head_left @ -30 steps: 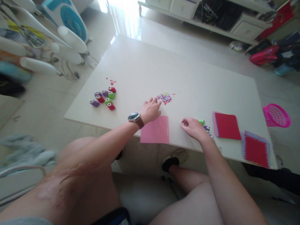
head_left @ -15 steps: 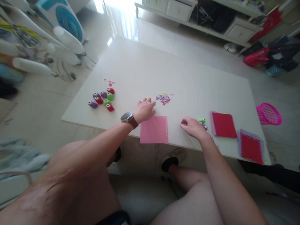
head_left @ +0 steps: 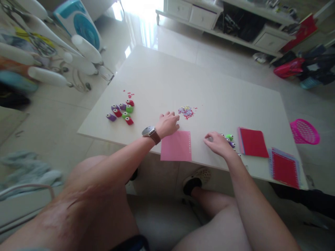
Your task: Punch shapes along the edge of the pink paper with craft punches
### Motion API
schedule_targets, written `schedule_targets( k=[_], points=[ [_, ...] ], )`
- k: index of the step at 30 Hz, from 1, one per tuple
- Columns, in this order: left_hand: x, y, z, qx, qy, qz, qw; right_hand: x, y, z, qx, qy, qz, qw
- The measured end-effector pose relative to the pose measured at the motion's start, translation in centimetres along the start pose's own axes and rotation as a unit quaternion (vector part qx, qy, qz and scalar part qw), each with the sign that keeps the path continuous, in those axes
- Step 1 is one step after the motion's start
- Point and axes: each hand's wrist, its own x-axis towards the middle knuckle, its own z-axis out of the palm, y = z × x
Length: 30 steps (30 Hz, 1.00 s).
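A pink sheet of paper (head_left: 176, 146) with a row of small holes along its right side lies at the table's near edge, reaching slightly past it. My left hand (head_left: 168, 124), with a watch on its wrist, rests at the sheet's top edge, fingers spread and holding nothing. Just beyond its fingertips is a pile of tiny coloured paper cut-outs (head_left: 186, 112). To the right of the sheet, my right hand (head_left: 216, 142) is curled with thumb and forefinger together; whatever is inside cannot be made out. Several small craft punches (head_left: 229, 137) are partly hidden behind it.
More red, green and purple punches (head_left: 117, 113) stand at the left of the white table (head_left: 204, 83), near some red cut-outs (head_left: 129, 94). At the right lie a red-topped paper stack (head_left: 253, 142) and punched sheets (head_left: 285, 170). A pink basket (head_left: 305, 131) stands beyond the right edge.
The whole view has shifted slightly, so everything appears a little further right and lower. Both hands keep nearly the same places relative to the pink sheet.
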Motion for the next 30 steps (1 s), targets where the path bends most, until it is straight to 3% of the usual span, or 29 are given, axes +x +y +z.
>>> schedule_targets(
  k=[4,10,20,30],
  points=[
    [-0.2,0.1,-0.4,-0.001,0.012,-0.028,1.000,0.7,-0.1,0.9,0.009,0.016,-0.034,0.999],
    [-0.3,-0.3,-1.6,0.016,0.054,-0.150,0.987,1.4,0.4,1.5,0.022,0.028,-0.067,0.997],
    [-0.2,-5.5,-3.7,0.066,0.006,-0.336,0.940,1.0,0.3,1.0,0.021,0.002,-0.064,0.998],
    [-1.0,-7.9,-4.2,0.078,0.008,-0.317,0.945,0.7,0.1,1.1,0.021,0.010,-0.072,0.997]
  ],
)
